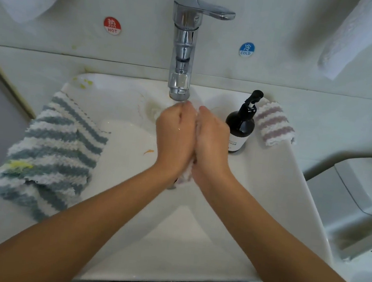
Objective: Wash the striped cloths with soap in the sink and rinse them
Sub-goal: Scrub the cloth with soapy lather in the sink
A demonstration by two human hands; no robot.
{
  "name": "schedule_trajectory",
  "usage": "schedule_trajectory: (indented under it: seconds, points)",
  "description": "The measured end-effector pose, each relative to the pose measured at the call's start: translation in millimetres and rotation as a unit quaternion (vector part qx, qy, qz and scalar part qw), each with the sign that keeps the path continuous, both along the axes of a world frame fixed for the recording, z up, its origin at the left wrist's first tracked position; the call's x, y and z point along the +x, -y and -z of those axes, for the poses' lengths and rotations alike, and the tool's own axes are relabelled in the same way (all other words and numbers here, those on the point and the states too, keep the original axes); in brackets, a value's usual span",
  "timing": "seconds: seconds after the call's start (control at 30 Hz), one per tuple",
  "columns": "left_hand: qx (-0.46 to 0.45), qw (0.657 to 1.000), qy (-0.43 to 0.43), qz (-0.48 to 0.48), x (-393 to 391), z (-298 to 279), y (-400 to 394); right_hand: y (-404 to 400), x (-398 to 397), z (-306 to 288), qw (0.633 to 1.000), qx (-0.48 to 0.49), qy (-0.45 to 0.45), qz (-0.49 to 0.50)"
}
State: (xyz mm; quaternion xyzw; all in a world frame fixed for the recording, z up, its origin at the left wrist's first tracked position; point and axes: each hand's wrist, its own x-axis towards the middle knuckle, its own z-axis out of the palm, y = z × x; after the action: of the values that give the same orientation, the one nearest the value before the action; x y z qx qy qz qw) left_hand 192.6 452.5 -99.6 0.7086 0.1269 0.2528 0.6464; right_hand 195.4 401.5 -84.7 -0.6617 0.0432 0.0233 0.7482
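Observation:
My left hand (175, 137) and my right hand (211, 141) are pressed together over the white sink (191, 246), just below the chrome faucet (183, 47). Between them they squeeze a pale, wet cloth (185, 175); only its lower end shows under my wrists and a bit at my fingertips. A blue-and-white striped cloth (56, 154) with a yellow stain lies draped over the sink's left rim. A pink-and-white striped cloth (273, 125) lies folded on the right rim. A dark soap pump bottle (241, 126) stands upright beside my right hand.
Red HOT (112, 25) and blue COLD (246, 49) stickers sit on the wall either side of the faucet. Yellow smears mark the sink's back left corner (84, 81); an orange speck (148, 152) lies in the basin. White towels hang upper left and upper right.

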Motion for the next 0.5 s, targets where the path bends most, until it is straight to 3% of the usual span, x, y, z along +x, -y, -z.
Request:
schedule_trajectory:
  seconds: [0.07, 0.27, 0.4, 0.5]
  points:
    - [-0.033, 0.999, -0.014, -0.007, 2.0, 2.2, -4.0, -2.6, -6.7, 0.3, 1.0, 0.008, 0.017, 0.007]
    - [0.003, 1.0, 0.004, 0.023, -37.1, 7.4, 19.2, 3.2, 14.9, -7.3, 0.997, 0.03, 0.018, 0.068]
    - [-0.061, 0.998, -0.012, -0.002, -1.6, 2.1, -2.5, -5.5, -8.1, 1.6, 0.999, 0.021, 0.017, 0.025]
    - [-0.09, 0.994, -0.055, 0.01, 1.8, 14.1, -13.0, -9.1, -16.8, 1.4, 0.996, -0.022, 0.082, 0.005]
